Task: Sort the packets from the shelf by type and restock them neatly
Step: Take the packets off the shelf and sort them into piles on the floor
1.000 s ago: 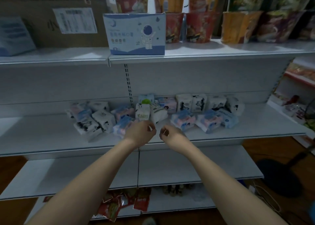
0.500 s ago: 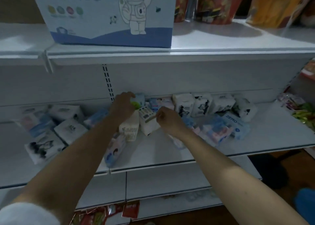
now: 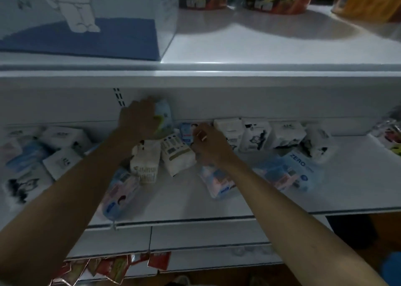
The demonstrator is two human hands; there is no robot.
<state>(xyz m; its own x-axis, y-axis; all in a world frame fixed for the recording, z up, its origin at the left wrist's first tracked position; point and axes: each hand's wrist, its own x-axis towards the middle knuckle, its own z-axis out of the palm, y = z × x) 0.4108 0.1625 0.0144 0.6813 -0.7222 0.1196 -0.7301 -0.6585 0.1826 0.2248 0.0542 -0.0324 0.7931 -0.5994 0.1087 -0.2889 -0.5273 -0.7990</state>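
soft, light, crinkly packets [image 3: 181, 157] strewn along the middle shelf [image 3: 347, 190], best pinched across the short sides; left hand [image 3: 138, 121] wrapped round a blue-green packet [image 3: 163, 116] at the back, right hand [image 3: 208, 147] curled onto a pink-blue one [image 3: 187, 131].

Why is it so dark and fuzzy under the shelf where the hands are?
Head view: the upper shelf shades the packets below; dim light leaves the left hand, right hand and the blue ZERO packet soft and grainy; the wide lens bows the shelf edges.
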